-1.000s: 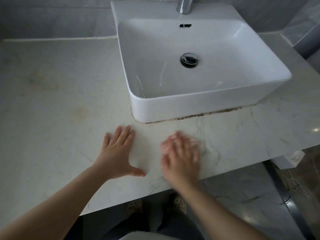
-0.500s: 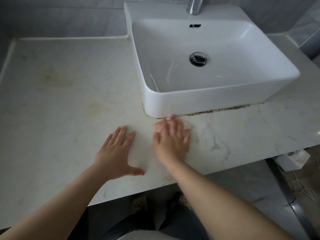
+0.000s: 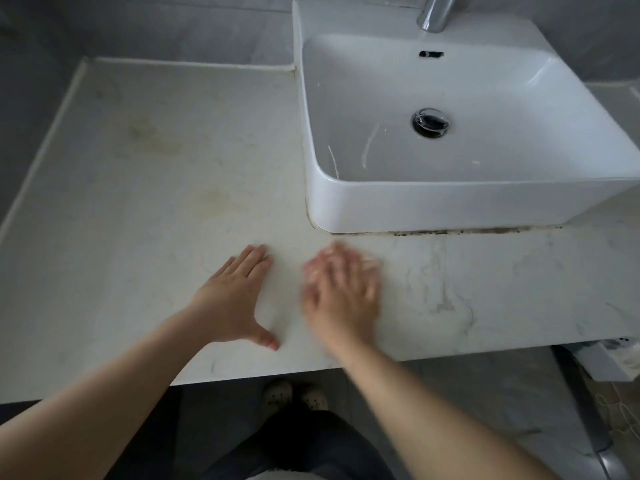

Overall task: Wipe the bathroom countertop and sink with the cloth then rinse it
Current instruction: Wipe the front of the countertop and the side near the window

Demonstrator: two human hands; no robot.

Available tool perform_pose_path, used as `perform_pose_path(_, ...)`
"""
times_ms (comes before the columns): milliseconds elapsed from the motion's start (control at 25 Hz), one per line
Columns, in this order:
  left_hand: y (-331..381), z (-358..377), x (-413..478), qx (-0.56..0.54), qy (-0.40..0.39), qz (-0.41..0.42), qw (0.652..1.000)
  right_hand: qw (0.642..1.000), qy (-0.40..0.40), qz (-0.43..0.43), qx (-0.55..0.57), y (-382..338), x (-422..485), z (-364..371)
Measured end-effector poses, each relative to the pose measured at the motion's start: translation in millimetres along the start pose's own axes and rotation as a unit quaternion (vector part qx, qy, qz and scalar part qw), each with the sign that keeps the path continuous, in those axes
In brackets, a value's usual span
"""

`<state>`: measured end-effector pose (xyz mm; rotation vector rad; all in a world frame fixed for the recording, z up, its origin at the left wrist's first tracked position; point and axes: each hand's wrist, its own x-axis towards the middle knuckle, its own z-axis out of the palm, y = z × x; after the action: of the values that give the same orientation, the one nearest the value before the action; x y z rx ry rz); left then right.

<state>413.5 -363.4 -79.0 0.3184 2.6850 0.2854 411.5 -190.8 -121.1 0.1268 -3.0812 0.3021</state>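
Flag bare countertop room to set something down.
Largest: pale marble countertop left of the white rectangular ceramic sink, from grey back wall down to the left hand. Smaller: front strip right of the right hand, before the sink's front wall. Crowded: front centre, where both hands sit.

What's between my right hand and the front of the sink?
In the head view, only a narrow bare strip of countertop and the dark-stained seam under the sink lie beyond the blurred right hand.

Sink [image 3: 450,206] on countertop [image 3: 156,202], right; faucet [image 3: 434,12] behind; left hand [image 3: 235,299], right hand [image 3: 343,292] on countertop before sink.
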Motion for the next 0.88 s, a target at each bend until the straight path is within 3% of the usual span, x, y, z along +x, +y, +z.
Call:
perform_pose_path(80,0,0,0,-0.004,0.007,-0.001,1.0,0.983,-0.039,-0.181,-0.008,-7,-23,2)
perform_pose_path(160,-2,-1,-1,-0.015,0.011,0.009,1.0,0.979,-0.046,-0.196,-0.025,33,-13,-2)
perform_pose_path(280,-7,6,-4,-0.027,0.02,0.009,0.999,0.998,-0.027,0.008,-0.054,99,19,-20)
perform_pose_path(360,-8,8,-4,-0.02,0.029,0.021,0.999,0.989,-0.049,0.136,-0.02,98,29,-21)
perform_pose_path(400,-8,10,-4,-0.015,0.039,0.018,0.999,0.987,-0.042,0.152,-0.025,81,24,-19)
perform_pose_path(480,-7,15,-3,-0.001,0.053,0.0,0.999,0.999,-0.008,0.03,-0.016,32,-8,-11)
perform_pose_path(560,-3,22,-10,0.015,0.085,-0.011,0.996,0.986,-0.045,-0.156,-0.024,2,-38,-5)
perform_pose_path(640,-7,30,-27,-0.003,0.118,-0.02,0.993,0.969,-0.058,-0.234,-0.059,6,-23,-4)
perform_pose_path(680,-14,32,-38,-0.02,0.118,-0.036,0.992,0.975,-0.047,-0.21,-0.061,10,-6,-2)
perform_pose_path(800,-48,35,-64,-0.022,0.154,-0.109,0.982,0.999,-0.016,0.001,-0.04,9,25,-2)
perform_pose_path(840,-61,34,-71,-0.015,0.169,-0.146,0.975,0.999,-0.022,0.029,-0.036,-11,16,0)
perform_pose_path(880,-74,33,-78,-0.008,0.178,-0.184,0.967,0.999,-0.026,0.003,-0.034,-37,-1,2)
